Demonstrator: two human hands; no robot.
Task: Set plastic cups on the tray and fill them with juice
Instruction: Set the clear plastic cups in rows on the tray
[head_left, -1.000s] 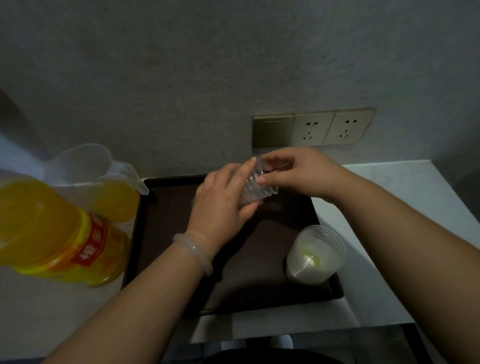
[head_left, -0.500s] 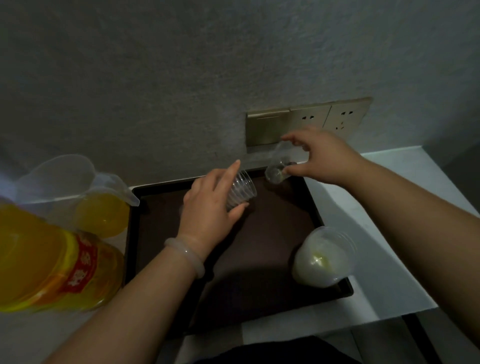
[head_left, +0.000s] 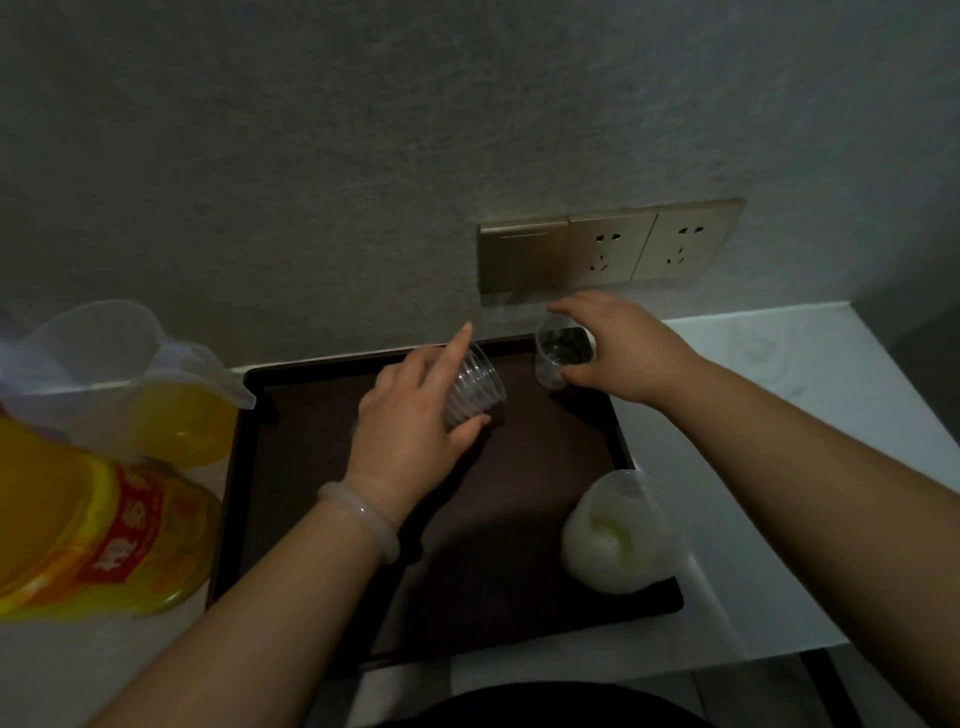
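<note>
Status: right grip (head_left: 623, 353) holds single cup (head_left: 556, 358) between fingers and thumb at far-right corner of tray (head_left: 519, 519); whether seated, cannot tell. Meanwhile left grip (head_left: 410, 441) clasps cup stack (head_left: 475, 389), tilted, over tray far side. Handling: cups likely light, thin-walled, crushable, tippy; hold wall lightly.

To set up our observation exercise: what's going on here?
A person is laying out plastic cups. The right hand holds one cup at the far right corner of the dark tray; the left hand grips a stack of cups above it. A cloudy cup stands at its near right corner. The juice bottle and pitcher sit at left.
</note>
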